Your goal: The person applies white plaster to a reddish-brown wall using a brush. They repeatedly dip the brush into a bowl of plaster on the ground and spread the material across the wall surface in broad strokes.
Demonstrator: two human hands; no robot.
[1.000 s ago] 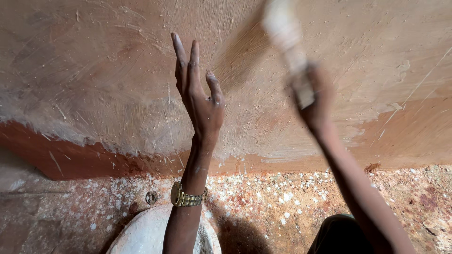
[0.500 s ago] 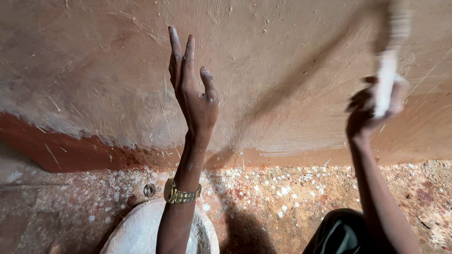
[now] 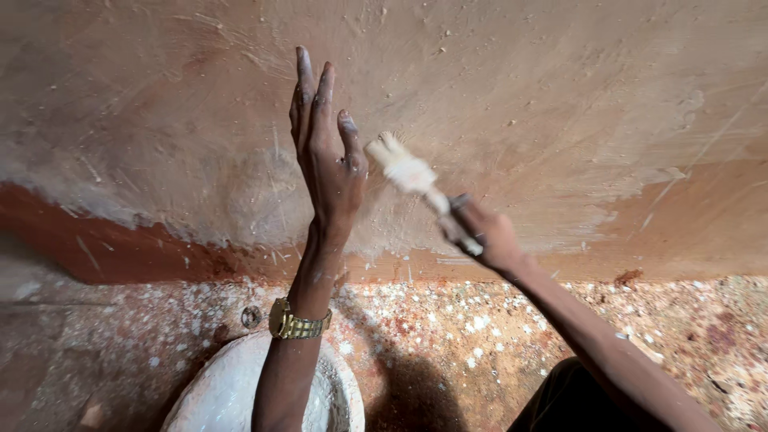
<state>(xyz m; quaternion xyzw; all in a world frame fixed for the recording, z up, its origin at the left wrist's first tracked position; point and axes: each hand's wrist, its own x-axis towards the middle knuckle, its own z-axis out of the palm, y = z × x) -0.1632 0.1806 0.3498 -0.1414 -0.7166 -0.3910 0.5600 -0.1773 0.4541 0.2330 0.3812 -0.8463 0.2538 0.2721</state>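
The left hand [image 3: 326,152] is raised in front of the wall [image 3: 560,96], fingers [image 3: 308,88] extended and close together, palm turned toward the brush; nothing is gripped, and whether the wall is touched cannot be told. White residue is seen on the fingertips. A gold-coloured wristwatch [image 3: 298,322] is worn on the left wrist.

The right hand [image 3: 484,232] is clenched around the handle of a paintbrush [image 3: 412,180]. The brush is coated in white material; its bristles are held against or just at the wall, immediately beside the left palm, with the handle slanting down to the right.

The wall is recorded as rough, with an uneven pale whitish wash over a brownish ground; a darker red-brown band [image 3: 120,248] runs along its base.

A round white-smeared bucket [image 3: 216,392] is placed on the floor [image 3: 448,336] below the left forearm, its rim partly covered by the arm. The floor is heavily speckled with white drops. A dark garment [image 3: 560,400] is seen at the lower right edge.
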